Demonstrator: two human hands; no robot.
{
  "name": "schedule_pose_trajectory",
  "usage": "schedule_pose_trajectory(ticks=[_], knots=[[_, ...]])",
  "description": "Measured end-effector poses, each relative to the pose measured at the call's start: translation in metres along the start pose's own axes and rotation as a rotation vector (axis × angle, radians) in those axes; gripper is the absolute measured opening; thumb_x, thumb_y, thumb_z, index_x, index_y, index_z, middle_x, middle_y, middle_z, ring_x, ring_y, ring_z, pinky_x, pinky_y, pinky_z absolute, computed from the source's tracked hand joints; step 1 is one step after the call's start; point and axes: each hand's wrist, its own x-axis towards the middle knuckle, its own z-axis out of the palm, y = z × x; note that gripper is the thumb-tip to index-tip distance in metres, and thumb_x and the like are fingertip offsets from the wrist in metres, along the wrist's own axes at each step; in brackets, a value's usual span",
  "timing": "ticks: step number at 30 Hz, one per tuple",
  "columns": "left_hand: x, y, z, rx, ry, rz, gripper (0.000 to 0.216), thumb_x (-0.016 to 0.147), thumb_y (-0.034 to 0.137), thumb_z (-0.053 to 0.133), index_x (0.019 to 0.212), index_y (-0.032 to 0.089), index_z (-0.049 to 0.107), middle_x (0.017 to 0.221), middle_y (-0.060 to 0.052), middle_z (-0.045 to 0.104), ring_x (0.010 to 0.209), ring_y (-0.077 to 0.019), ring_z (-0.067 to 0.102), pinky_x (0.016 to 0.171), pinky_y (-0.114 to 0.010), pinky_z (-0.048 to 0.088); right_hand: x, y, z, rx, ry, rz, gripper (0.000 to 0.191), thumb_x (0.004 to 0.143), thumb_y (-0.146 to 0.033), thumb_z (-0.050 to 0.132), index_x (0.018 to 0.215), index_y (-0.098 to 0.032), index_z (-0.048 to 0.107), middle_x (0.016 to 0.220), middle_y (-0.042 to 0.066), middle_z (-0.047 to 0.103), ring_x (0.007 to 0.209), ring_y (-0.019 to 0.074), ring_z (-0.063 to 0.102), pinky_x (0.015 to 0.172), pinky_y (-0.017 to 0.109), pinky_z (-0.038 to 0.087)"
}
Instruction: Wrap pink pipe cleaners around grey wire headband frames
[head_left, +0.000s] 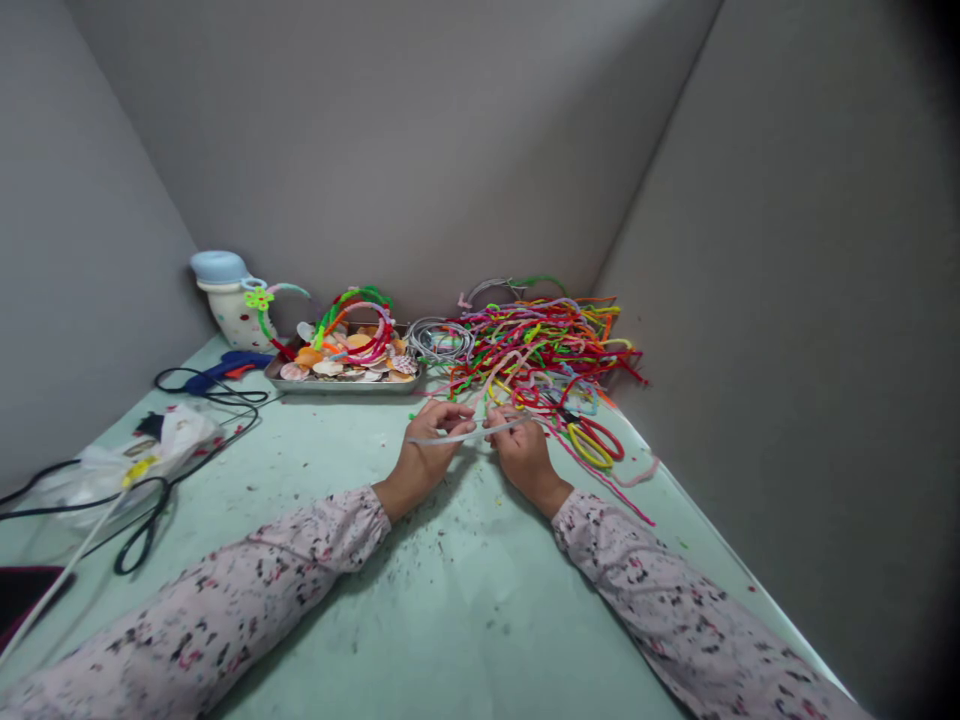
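My left hand [426,452] and my right hand [523,455] are close together over the middle of the table, fingers pinched. Between them runs a thin whitish strip [450,437], slightly bowed, its ends reaching past the fingers on both sides. What it is made of I cannot tell. Just beyond the hands lies a heap of coloured pipe cleaners [555,335]. Scissors with red and yellow handles [592,445] rest to the right of my right hand.
Behind my left hand, a metal tray [345,387] holds shells and colourful wrapped hoops [367,318]. Silvery hoops [441,342] lie beside it. A white cup with a blue lid [225,290] stands at back left. Black cables [217,395] and a plastic bag [97,475] lie left.
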Motion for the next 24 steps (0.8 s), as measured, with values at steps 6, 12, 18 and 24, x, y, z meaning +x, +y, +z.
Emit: schedule_pose_trajectory(ticks=[6, 12, 18, 24], knots=[[0.0002, 0.0004, -0.0003, 0.004, -0.004, -0.015, 0.02, 0.077, 0.03, 0.065, 0.09, 0.016, 0.069, 0.09, -0.006, 0.062, 0.079, -0.0159, 0.059, 0.074, -0.028, 0.048, -0.0003, -0.0016, -0.001, 0.014, 0.01, -0.018, 0.032, 0.092, -0.033, 0.042, 0.064, -0.019, 0.053, 0.058, 0.0, 0.056, 0.058, 0.0144, 0.054, 0.061, 0.025, 0.04], [0.0, 0.0061, -0.0012, -0.013, 0.005, -0.034, 0.02, 0.074, 0.031, 0.067, 0.086, 0.016, 0.071, 0.088, -0.006, 0.064, 0.079, -0.0164, 0.059, 0.073, -0.028, 0.048, -0.0008, -0.0017, -0.0013, 0.0, 0.005, -0.031, 0.033, 0.092, -0.032, 0.042, 0.063, -0.02, 0.051, 0.059, 0.0, 0.056, 0.059, 0.0145, 0.054, 0.061, 0.025, 0.04], [0.0003, 0.0075, -0.0015, -0.013, 0.017, -0.024, 0.018, 0.074, 0.03, 0.067, 0.084, 0.016, 0.072, 0.086, -0.006, 0.064, 0.08, -0.0169, 0.06, 0.074, -0.028, 0.048, -0.0009, 0.0006, -0.0004, -0.006, 0.003, -0.051, 0.031, 0.092, -0.031, 0.041, 0.065, -0.02, 0.052, 0.06, -0.001, 0.055, 0.059, 0.0144, 0.053, 0.061, 0.025, 0.039], [0.0008, 0.003, -0.0014, 0.002, 0.006, -0.02, 0.018, 0.075, 0.029, 0.066, 0.085, 0.016, 0.073, 0.087, -0.007, 0.065, 0.081, -0.0172, 0.06, 0.073, -0.027, 0.047, -0.0007, -0.0006, -0.0013, -0.029, 0.003, -0.078, 0.031, 0.093, -0.029, 0.04, 0.065, -0.02, 0.052, 0.062, 0.0, 0.056, 0.062, 0.015, 0.054, 0.065, 0.026, 0.04]])
